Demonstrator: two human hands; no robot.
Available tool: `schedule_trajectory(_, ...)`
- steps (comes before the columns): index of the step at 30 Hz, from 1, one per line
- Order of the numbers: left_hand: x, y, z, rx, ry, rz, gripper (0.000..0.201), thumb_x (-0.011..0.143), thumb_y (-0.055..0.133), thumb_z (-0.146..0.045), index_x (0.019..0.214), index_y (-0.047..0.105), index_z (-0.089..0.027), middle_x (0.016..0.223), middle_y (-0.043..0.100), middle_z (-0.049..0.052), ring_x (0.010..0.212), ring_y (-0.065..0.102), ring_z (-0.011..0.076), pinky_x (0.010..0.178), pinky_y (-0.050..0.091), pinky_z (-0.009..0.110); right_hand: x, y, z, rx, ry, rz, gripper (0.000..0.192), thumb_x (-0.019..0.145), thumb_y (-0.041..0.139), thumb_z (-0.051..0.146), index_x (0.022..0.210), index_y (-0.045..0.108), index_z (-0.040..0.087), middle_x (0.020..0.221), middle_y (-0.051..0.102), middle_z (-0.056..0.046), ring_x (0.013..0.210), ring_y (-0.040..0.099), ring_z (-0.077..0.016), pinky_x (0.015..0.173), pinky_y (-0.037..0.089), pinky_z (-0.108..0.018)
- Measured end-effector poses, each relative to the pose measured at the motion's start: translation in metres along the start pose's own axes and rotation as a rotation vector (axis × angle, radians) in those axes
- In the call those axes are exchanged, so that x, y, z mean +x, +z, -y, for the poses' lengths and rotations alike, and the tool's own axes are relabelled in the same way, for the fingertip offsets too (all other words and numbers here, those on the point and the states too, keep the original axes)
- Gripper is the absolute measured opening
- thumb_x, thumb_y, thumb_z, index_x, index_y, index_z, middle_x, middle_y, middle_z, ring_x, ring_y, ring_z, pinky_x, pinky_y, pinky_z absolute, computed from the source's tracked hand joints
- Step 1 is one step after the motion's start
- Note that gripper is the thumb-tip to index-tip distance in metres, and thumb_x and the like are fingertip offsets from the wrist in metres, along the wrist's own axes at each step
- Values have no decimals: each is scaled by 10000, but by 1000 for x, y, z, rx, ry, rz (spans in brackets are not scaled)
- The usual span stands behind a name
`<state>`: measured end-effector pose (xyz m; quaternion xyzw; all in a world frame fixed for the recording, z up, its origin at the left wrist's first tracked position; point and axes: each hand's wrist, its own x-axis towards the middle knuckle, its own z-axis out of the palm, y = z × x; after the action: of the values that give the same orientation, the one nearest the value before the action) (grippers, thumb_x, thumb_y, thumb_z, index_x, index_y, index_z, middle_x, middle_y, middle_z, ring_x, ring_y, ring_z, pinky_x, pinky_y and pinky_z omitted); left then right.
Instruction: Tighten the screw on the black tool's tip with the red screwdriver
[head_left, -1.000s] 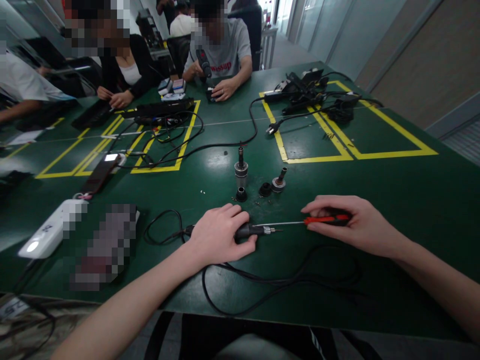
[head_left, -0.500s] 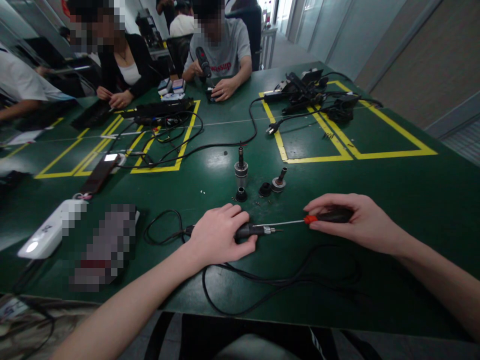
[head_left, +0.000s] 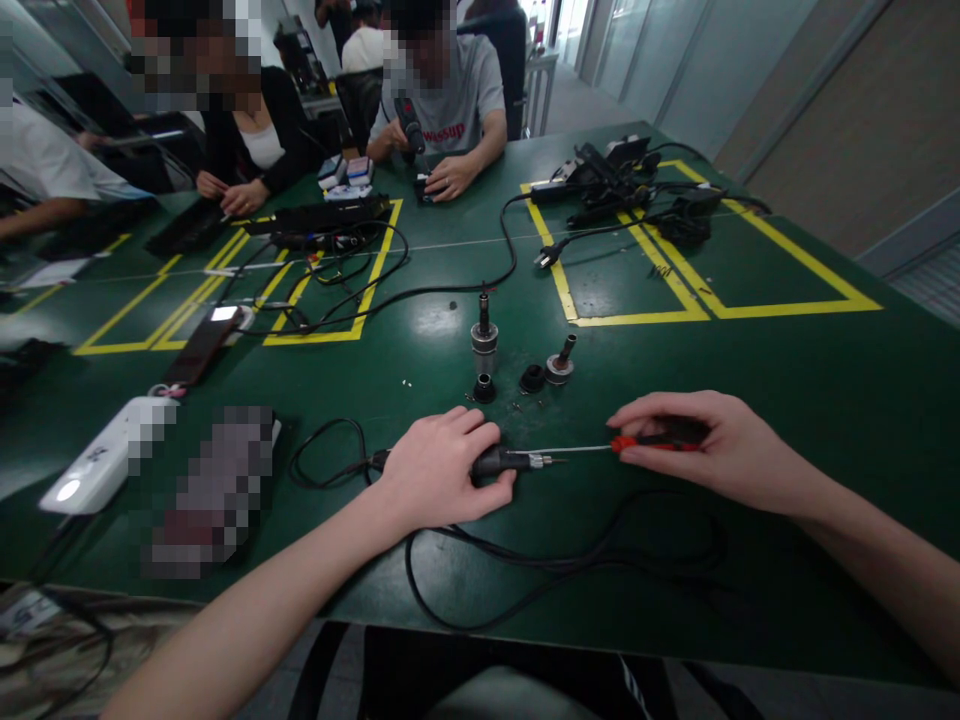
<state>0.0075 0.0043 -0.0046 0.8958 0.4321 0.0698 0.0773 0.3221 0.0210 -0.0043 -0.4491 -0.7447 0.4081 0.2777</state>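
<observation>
Green bench mat (head_left: 750,340), worn, yellow-taped bays. Item: black corded hand tool (head_left: 499,462), lying flat at centre, its cord (head_left: 555,570) looping toward 6 o'clock. Left hand (head_left: 442,470) is clamped over the tool body, pinning it down. Right hand (head_left: 705,450) is closed around a red-and-black screwdriver (head_left: 652,438), whose shaft runs toward 9 o'clock with its tip at the tool's metal nose. Detached parts at 12 o'clock of the tool: upright metal collet piece (head_left: 484,340), small black ring (head_left: 483,388), black cap (head_left: 532,378), tilted metal fitting (head_left: 559,365). Status, judged: partly dismantled; nose work underway, parts not yet refitted.
</observation>
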Motion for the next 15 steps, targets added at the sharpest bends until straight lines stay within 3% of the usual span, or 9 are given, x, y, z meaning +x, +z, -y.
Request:
schedule_trajectory(3,0,0,0,-1,0,-2,263,961,624,-463,871,641,-217,843,685,21,835,672,220,693,517,336,0,-1,2,1,-3,9,408,859,859,641,970,857,248,828,836,-80,697,776,-258,636,661,-375)
schedule_trajectory(9,-1,1,0,-6,6,-3,259,963,626,-459,878,645,-216,844,683,23,842,675,226,701,520,340,2,0,4,-27,-22,83,427,1035,636,604,987,849,238,698,774,-50,569,704,-203,517,578,-315)
schedule_trajectory(15,-1,1,0,3,3,-4,260,961,630,-457,871,643,-213,837,678,24,832,671,225,701,520,339,0,-1,0,5,-11,-33,430,897,817,662,1013,846,248,807,836,-72,700,786,-251,657,663,-370)
